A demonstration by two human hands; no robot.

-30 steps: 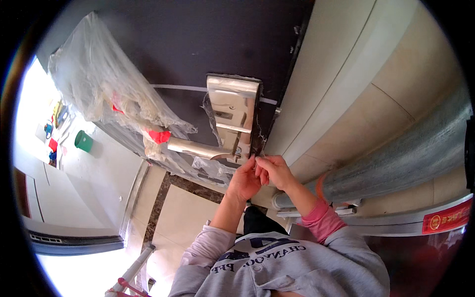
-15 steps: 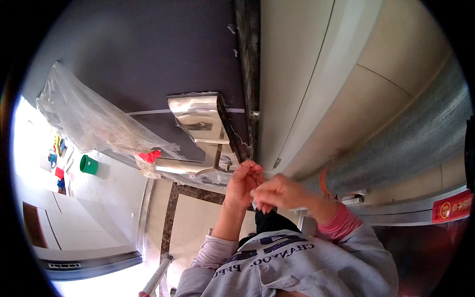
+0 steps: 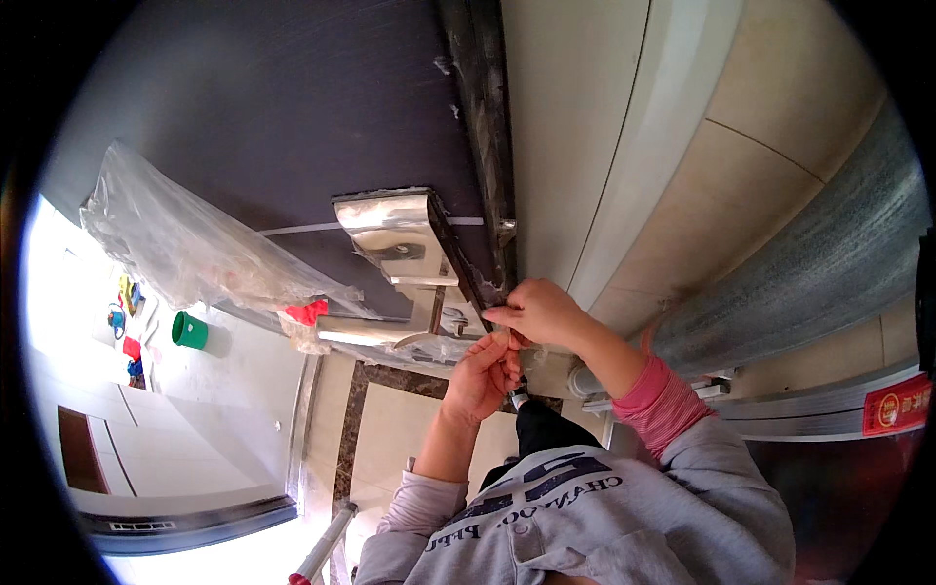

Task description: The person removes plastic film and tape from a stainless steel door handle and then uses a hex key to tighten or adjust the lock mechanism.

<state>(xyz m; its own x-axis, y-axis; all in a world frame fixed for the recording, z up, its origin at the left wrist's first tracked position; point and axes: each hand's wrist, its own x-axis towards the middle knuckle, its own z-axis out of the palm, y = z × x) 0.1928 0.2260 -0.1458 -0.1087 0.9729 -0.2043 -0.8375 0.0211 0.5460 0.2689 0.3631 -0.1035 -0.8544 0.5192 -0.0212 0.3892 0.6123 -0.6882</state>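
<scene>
Dark grey door (image 3: 273, 107) across the far left, pale wall (image 3: 604, 127) to its right, tiled floor (image 3: 390, 429) below with a small green tub (image 3: 190, 331) far off on the left. Shiny silver lock plate (image 3: 395, 234) near the door's edge, long way running up and down the door, its handle bar (image 3: 366, 333) sticking out to the left under crinkly clear plastic wrap (image 3: 195, 253). Right hand (image 3: 536, 312) with fingertips pressed together, pinching at the door edge just right of the plate; left hand (image 3: 483, 375) just below, curled, fingers closed on something too small to tell.
</scene>
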